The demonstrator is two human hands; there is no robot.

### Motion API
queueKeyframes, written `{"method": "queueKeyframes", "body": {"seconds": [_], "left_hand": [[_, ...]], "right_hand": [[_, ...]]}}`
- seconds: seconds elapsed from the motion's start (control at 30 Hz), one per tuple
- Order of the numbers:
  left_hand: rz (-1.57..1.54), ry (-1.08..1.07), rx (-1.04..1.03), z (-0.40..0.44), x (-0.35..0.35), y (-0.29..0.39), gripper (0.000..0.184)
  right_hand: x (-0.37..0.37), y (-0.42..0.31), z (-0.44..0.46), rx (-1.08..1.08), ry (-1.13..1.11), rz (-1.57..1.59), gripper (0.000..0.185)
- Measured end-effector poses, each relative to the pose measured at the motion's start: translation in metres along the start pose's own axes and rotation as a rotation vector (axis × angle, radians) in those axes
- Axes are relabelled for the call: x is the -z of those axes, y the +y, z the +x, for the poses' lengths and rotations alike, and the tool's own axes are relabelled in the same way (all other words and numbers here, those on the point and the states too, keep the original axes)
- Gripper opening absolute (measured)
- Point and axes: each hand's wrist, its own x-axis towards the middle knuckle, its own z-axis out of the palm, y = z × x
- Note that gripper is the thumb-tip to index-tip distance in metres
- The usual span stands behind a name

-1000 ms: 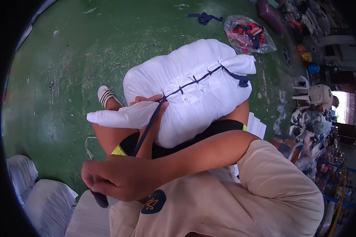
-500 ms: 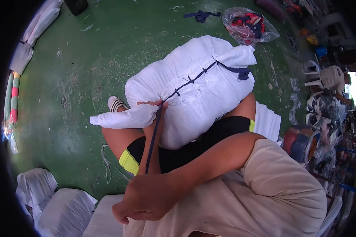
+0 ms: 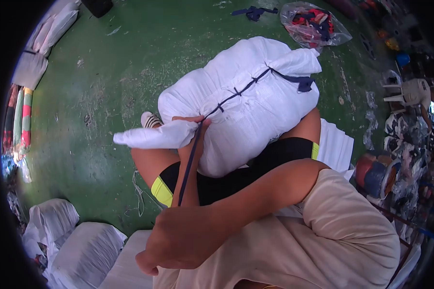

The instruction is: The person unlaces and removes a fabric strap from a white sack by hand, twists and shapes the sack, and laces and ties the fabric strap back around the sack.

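A stuffed white sack (image 3: 241, 106) lies across the person's legs. Dark blue cord (image 3: 192, 161) runs in knotted loops along its top seam. At the sack's near left corner, my left hand (image 3: 195, 126) pinches the gathered cloth and the cord, with a twisted white flap (image 3: 154, 136) sticking out to the left. From there the cord stretches down, taut, to my right hand (image 3: 183, 238), a fist close to the shirt; its fingers are partly hidden. Another end of blue cloth strip (image 3: 305, 84) hangs loose at the sack's right end.
Green floor surrounds the sack. A clear plastic bag of red and blue scraps (image 3: 313, 25) lies at the top, beside a blue strip (image 3: 255, 13). White bales (image 3: 87, 248) stand at lower left. At right are folded white sheets (image 3: 335, 147), a round multicoloured bundle (image 3: 375, 174) and a white chair (image 3: 410, 92).
My right hand has come down and in toward the body, drawing the cord steeper. My left hand has stayed at the sack's corner. The view has shifted, showing more at the left.
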Motion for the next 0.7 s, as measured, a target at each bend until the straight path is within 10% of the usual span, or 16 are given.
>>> {"method": "queueKeyframes", "body": {"seconds": [0.53, 0.7], "left_hand": [[0.121, -0.119, 0.106, -0.008, 0.023, -0.011, 0.031], [0.123, -0.092, 0.060, -0.007, 0.026, -0.015, 0.029]], "right_hand": [[0.014, -0.030, -0.059, -0.084, 0.134, 0.117, 0.018], [-0.008, -0.010, -0.039, -0.050, -0.120, -0.021, 0.018]]}}
